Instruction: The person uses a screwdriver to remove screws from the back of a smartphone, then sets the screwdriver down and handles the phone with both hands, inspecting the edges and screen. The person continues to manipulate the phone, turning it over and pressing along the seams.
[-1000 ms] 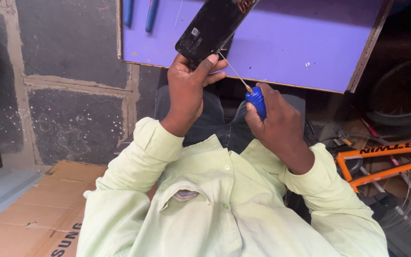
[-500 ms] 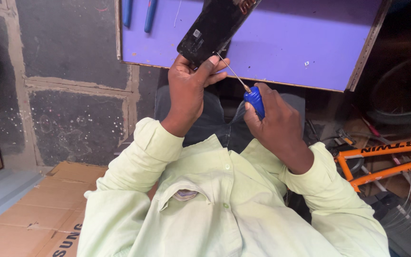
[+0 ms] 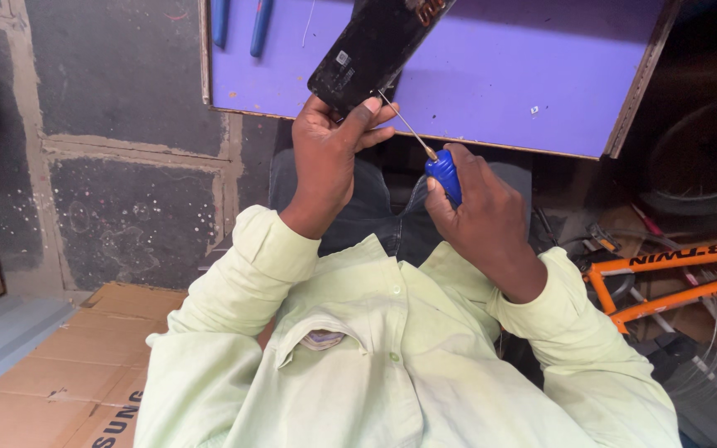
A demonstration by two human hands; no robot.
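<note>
Your left hand [image 3: 325, 162] grips the lower end of a black smartphone [image 3: 375, 51], fingers [image 3: 373, 105] wrapped tight around its edge, back side facing you. The phone tilts up and away from those fingers, out over the purple desk [image 3: 499, 75].

Your right hand [image 3: 483, 220] is closed around the blue handle of a precision screwdriver [image 3: 444, 172]. Its thin shaft runs up-left from your right fingers, and the tip sits at the phone's bottom edge, just beside your left thumb. Whether it's seated in a screw I can't tell: too small.

Progress, as I read it: early. The phone looks fully closed, back cover on, no gap at the seam, no loose screws or parts visible near your fingers. Only the bottom-edge fastener is being addressed; any opening of the case is not yet done.

Two blue tools [image 3: 240, 23] lie on the desk well left of your left hand. An orange bicycle frame [image 3: 665, 278] sits low, right of your right hand.
</note>
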